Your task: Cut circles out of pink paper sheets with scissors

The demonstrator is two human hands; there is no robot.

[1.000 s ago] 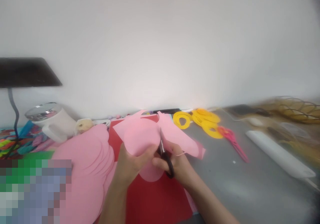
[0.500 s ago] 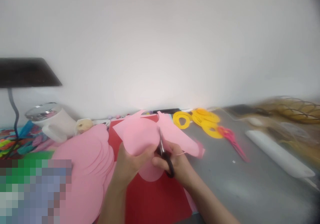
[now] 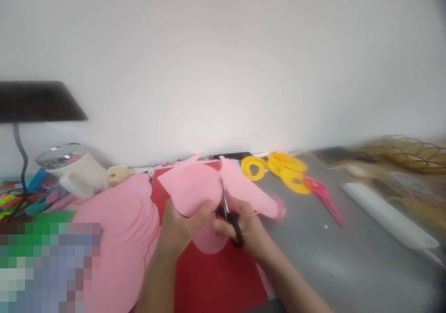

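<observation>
A sheet of pink paper (image 3: 197, 187) with a rounded outline is gripped by my left hand (image 3: 181, 227), thumb on top. My right hand (image 3: 244, 224) is closed round black-handled scissors (image 3: 228, 210), whose blades point up along the right edge of the rounded part. To the right of the blades, another part of pink paper (image 3: 244, 187) slants down past my right hand. Beneath both hands lies a red sheet (image 3: 216, 285). Overlapping pink rounded cutouts (image 3: 118, 224) are piled to the left of my left hand.
Yellow rings (image 3: 254, 169) and pink scissors (image 3: 324, 199) lie to the right on the grey table (image 3: 313, 262). Farther right is a long white object (image 3: 390, 215). At the left stand a white mug (image 3: 83, 171) and a black panel (image 3: 38, 101) on a stem.
</observation>
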